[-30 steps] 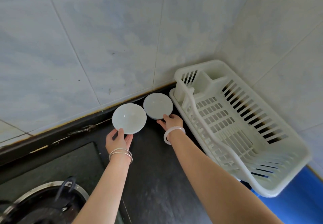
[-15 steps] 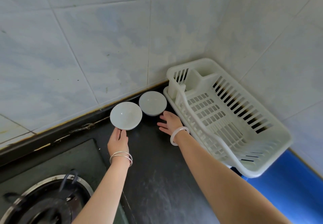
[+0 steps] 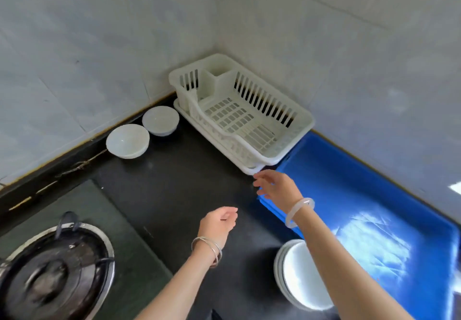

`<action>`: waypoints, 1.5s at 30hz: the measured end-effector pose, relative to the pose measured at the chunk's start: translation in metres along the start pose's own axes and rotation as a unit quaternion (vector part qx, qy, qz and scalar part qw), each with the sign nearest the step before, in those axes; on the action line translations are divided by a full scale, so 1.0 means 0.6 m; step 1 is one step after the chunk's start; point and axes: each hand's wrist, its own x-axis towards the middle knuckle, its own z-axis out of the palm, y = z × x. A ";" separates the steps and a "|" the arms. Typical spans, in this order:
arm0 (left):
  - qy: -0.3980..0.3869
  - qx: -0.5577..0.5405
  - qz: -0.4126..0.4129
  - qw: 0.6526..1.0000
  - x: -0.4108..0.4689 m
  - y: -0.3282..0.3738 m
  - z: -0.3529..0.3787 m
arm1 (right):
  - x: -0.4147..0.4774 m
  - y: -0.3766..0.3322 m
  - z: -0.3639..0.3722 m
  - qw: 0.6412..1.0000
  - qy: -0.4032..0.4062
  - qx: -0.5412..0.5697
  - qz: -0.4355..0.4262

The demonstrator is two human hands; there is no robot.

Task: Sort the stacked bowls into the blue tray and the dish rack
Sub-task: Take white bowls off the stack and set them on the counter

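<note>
Several stacked bowls [image 3: 303,277] wait at the counter's near edge, mouths up, touching the blue tray [image 3: 369,195], partly hidden by your right arm. Your left hand [image 3: 218,222] and right hand [image 3: 277,187] are loose, grasping nothing. Beyond them, the dish rack [image 3: 249,120] lies empty, long axis running into the far corner. Two bowls [image 3: 127,140] sit along the back edge; sorting seems hardly begun.
</note>
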 end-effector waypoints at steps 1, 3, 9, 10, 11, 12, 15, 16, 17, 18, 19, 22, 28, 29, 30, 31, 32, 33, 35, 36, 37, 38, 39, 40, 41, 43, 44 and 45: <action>-0.018 0.041 0.004 0.999 -0.014 -0.002 0.024 | -0.027 0.026 -0.016 1.000 0.022 -0.018 0.007; -0.044 0.115 0.024 0.992 -0.039 -0.006 0.068 | -0.079 0.077 -0.041 0.995 0.069 -0.070 0.029; -0.088 0.258 0.088 0.958 -0.089 -0.017 0.147 | -0.191 0.190 -0.079 0.971 0.134 -0.170 0.098; -0.085 0.272 0.092 0.954 -0.094 -0.020 0.152 | -0.202 0.201 -0.080 0.969 0.135 -0.180 0.106; -0.077 0.281 0.095 0.952 -0.097 -0.023 0.155 | -0.211 0.209 -0.079 0.966 0.137 -0.189 0.113; -0.069 0.286 0.096 0.951 -0.098 -0.024 0.157 | -0.217 0.214 -0.078 0.963 0.141 -0.200 0.117; -0.050 0.296 0.109 0.948 -0.099 -0.027 0.160 | -0.222 0.219 -0.072 0.950 0.156 -0.244 0.121; -0.045 0.298 0.113 0.947 -0.099 -0.028 0.162 | -0.221 0.218 -0.070 0.944 0.161 -0.260 0.121; -0.041 0.297 0.115 0.947 -0.099 -0.028 0.164 | -0.219 0.217 -0.068 0.939 0.163 -0.278 0.123; -0.037 0.294 0.117 0.948 -0.099 -0.030 0.166 | -0.218 0.215 -0.066 0.933 0.163 -0.295 0.124; -0.033 0.287 0.120 0.950 -0.100 -0.031 0.167 | -0.218 0.213 -0.064 0.929 0.162 -0.310 0.122; -0.017 0.262 0.133 0.956 -0.104 -0.034 0.164 | -0.222 0.213 -0.064 0.926 0.164 -0.320 0.115; -0.013 0.281 0.139 0.949 -0.097 -0.032 0.167 | -0.249 0.218 -0.092 0.928 0.212 -0.281 0.118; -0.012 0.300 0.139 0.944 -0.094 -0.030 0.171 | -0.254 0.217 -0.099 0.929 0.223 -0.271 0.120; -0.011 0.317 0.137 0.939 -0.092 -0.028 0.176 | -0.258 0.217 -0.107 0.928 0.234 -0.262 0.121; -0.010 0.331 0.136 0.934 -0.092 -0.025 0.181 | -0.261 0.216 -0.113 0.928 0.242 -0.256 0.123; -0.007 0.345 0.138 0.929 -0.093 -0.022 0.186 | -0.264 0.216 -0.119 0.927 0.249 -0.251 0.124; -0.002 0.358 0.140 0.923 -0.095 -0.019 0.190 | -0.267 0.215 -0.122 0.927 0.255 -0.245 0.126; 0.016 0.378 0.144 0.914 -0.099 -0.013 0.197 | -0.273 0.215 -0.126 0.928 0.264 -0.232 0.127; 0.023 0.383 0.146 0.912 -0.100 -0.011 0.200 | -0.276 0.215 -0.127 0.928 0.269 -0.226 0.128; 0.028 0.384 0.148 0.911 -0.102 -0.010 0.202 | -0.279 0.215 -0.128 0.927 0.274 -0.219 0.130; 0.033 0.383 0.152 0.911 -0.103 -0.009 0.205 | -0.281 0.215 -0.130 0.927 0.281 -0.210 0.134; 0.038 0.378 0.157 0.911 -0.104 -0.008 0.207 | -0.284 0.215 -0.133 0.927 0.286 -0.200 0.137; 0.043 0.372 0.163 0.913 -0.105 -0.007 0.209 | -0.287 0.215 -0.135 0.927 0.291 -0.190 0.140; 0.047 0.366 0.168 0.914 -0.106 -0.006 0.211 | -0.290 0.213 -0.138 0.928 0.294 -0.181 0.142; 0.047 0.359 0.176 0.915 -0.106 -0.004 0.211 | -0.296 0.209 -0.143 0.929 0.296 -0.171 0.142; 0.044 0.354 0.176 0.917 -0.106 -0.002 0.210 | -0.298 0.207 -0.145 0.930 0.296 -0.167 0.140; 0.043 0.346 0.175 0.921 -0.104 0.000 0.207 | -0.299 0.203 -0.147 0.931 0.296 -0.163 0.136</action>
